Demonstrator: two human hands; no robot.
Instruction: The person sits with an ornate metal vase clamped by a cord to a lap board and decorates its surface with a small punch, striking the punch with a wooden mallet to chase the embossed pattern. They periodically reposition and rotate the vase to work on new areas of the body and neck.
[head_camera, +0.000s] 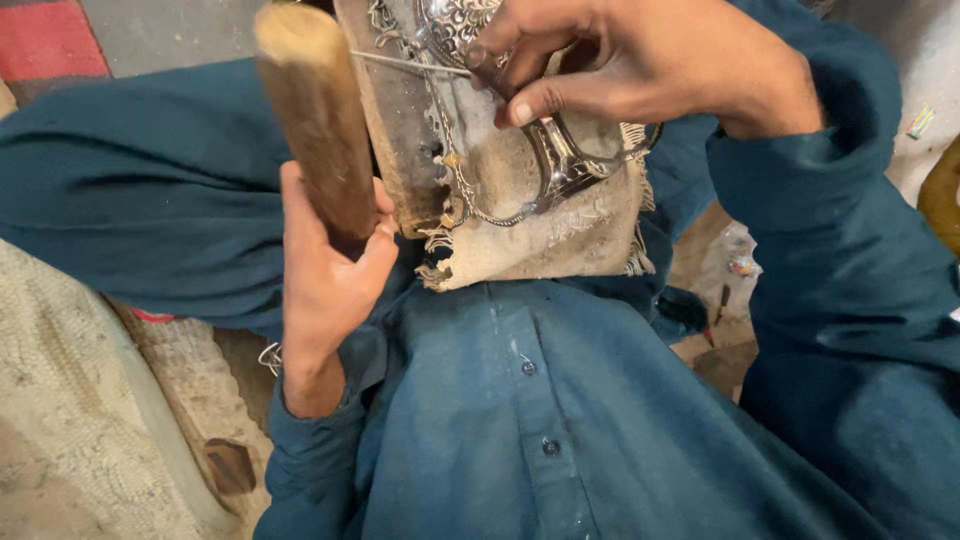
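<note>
Nearest, the left hand is closed round a wooden mallet, its long axis upright. Just right, the right hand pinches a thin metal tool against the silver ornament on a frayed cloth over the wooden block.

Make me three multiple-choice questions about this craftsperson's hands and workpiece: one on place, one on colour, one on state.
1. Where does the ornate silver metal piece lie?
A. on a frayed cloth over a wooden block
B. on the floor
C. in a bowl

2. What colour is the shirt?
A. red
B. white
C. dark teal

3. What is the hand on the picture's left doing?
A. resting open
B. gripping a wooden handle
C. holding a button

Answers: 1 A, the frayed cloth sits under it; 2 C, sleeves and buttoned front are teal; 3 B, fingers wrap the wooden handle.
</note>
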